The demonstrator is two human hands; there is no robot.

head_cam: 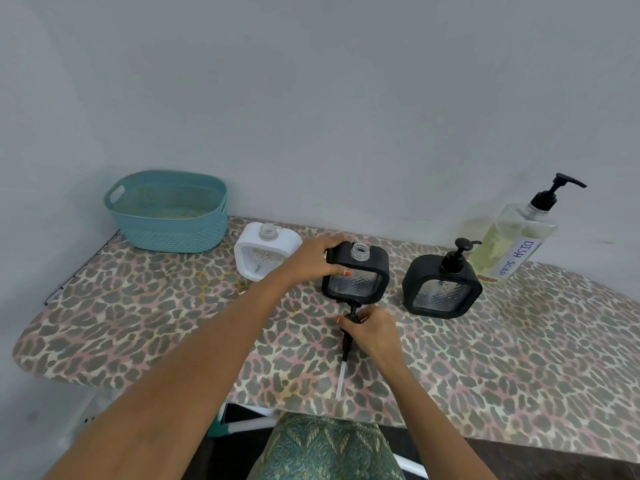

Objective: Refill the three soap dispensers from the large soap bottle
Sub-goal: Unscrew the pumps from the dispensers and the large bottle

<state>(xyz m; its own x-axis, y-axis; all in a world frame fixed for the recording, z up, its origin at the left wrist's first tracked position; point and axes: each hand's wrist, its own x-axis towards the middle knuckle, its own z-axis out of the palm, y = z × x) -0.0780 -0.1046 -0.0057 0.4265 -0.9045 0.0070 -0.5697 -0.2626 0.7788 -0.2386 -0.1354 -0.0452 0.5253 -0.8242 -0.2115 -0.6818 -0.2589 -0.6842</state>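
Three square soap dispensers stand in a row on the leopard-print board (138, 317). The white dispenser (265, 249) at the left has an open neck. My left hand (317, 259) grips the upper left corner of the middle black dispenser (356, 273), whose neck is also open. My right hand (372, 332) holds its black pump (346, 344) just in front of it; the pump's tube points toward me, low over the board. The right black dispenser (441, 287) still wears its pump. The large clear soap bottle (512, 244), labelled DISH SOAP, stands at the far right by the wall.
A teal plastic basket (168, 211) sits at the board's back left corner. A grey wall runs right behind the board. The board's front edge lies close to my body.
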